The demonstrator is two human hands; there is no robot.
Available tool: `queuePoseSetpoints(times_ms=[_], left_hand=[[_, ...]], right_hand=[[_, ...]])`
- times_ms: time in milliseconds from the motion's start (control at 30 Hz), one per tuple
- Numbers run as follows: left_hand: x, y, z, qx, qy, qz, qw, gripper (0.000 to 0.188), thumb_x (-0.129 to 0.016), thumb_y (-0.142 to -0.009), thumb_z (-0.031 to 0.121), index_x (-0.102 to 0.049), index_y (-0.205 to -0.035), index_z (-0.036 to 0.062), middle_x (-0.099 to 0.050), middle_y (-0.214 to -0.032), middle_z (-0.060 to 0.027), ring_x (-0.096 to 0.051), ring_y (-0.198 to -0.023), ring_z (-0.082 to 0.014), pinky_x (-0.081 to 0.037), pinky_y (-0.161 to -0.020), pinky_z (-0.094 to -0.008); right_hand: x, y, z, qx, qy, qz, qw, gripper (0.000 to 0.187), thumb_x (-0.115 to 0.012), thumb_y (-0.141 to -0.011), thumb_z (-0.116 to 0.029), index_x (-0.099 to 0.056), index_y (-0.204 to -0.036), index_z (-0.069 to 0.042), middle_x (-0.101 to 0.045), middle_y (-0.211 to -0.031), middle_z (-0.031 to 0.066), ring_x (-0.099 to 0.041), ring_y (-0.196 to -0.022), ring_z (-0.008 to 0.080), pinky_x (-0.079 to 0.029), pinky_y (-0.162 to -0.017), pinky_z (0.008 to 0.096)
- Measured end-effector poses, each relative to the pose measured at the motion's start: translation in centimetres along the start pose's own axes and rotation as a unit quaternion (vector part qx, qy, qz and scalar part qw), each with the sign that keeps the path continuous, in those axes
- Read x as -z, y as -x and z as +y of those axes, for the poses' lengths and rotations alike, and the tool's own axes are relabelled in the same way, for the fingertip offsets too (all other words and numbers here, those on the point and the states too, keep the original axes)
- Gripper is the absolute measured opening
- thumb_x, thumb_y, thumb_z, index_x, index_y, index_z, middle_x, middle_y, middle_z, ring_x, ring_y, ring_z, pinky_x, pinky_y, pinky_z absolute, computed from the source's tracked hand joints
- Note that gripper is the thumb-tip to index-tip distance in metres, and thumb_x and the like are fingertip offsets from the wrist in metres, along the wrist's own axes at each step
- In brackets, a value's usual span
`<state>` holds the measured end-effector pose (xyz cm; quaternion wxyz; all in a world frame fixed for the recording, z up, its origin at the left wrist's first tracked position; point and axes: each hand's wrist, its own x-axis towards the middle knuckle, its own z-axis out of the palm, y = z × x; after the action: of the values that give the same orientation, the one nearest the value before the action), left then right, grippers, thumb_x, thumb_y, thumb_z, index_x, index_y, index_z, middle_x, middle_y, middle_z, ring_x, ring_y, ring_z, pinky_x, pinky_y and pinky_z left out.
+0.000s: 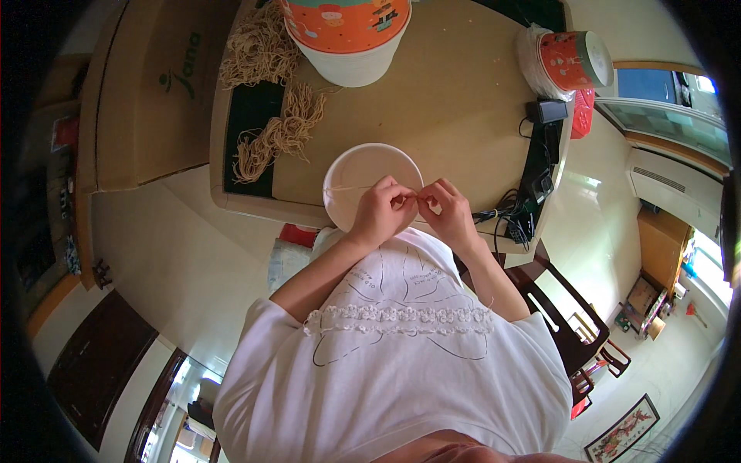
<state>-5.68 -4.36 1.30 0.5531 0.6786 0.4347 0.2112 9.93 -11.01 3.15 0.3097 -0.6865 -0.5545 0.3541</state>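
Note:
My left hand (384,208) and my right hand (448,212) meet fingertip to fingertip at the table's near edge, both pinched closed. A thin beige string (351,187) runs from my left fingers out across the white bowl (334,174). A short stretch of it seems to pass between the two pinches, though the fingers hide most of it. The round bowl stands just beyond my hands, partly covered by the left one. Two tangled bundles of beige string lie at the table's left: a larger bundle (261,48) farther off and a smaller bundle (282,133) nearer.
An orange and white paper bucket (347,46) stands at the far side of the brown tabletop (455,92). Wrapped orange tubs (571,60) sit at the far right. Black adapters and cables (513,208) lie along the right edge. A large cardboard box (154,100) is at left.

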Motion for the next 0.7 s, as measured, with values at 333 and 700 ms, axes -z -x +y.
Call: queuePoseSetpoints(times_ms=[333, 700], left_hand=[[-0.4, 0.1, -2.1, 0.095, 0.128, -0.016, 0.987, 0.007, -0.07, -0.08, 0.005, -0.07, -0.086, 0.0023, -0.064, -0.078, -0.0079, -0.061, -0.066, -0.0148, -0.049, -0.062, -0.0262], [-0.2, 0.0, -1.4, 0.038, 0.064, -0.011, 0.997, 0.007, -0.07, -0.079, 0.006, -0.069, -0.083, 0.0009, -0.064, -0.077, -0.0091, -0.062, -0.065, -0.0161, -0.049, -0.06, -0.0274]], right_hand=[[0.0, 0.1, 0.0, -0.014, -0.029, 0.0, 0.999, 0.013, -0.065, -0.077, 0.001, -0.062, -0.089, -0.001, -0.058, -0.084, 0.0113, -0.062, -0.074, 0.0234, -0.053, -0.064, 0.0321], [0.1, 0.0, -0.1, -0.003, -0.022, 0.004, 1.0, 0.011, -0.065, -0.078, 0.001, -0.062, -0.089, -0.002, -0.059, -0.084, 0.011, -0.062, -0.075, 0.0229, -0.054, -0.063, 0.0317]])
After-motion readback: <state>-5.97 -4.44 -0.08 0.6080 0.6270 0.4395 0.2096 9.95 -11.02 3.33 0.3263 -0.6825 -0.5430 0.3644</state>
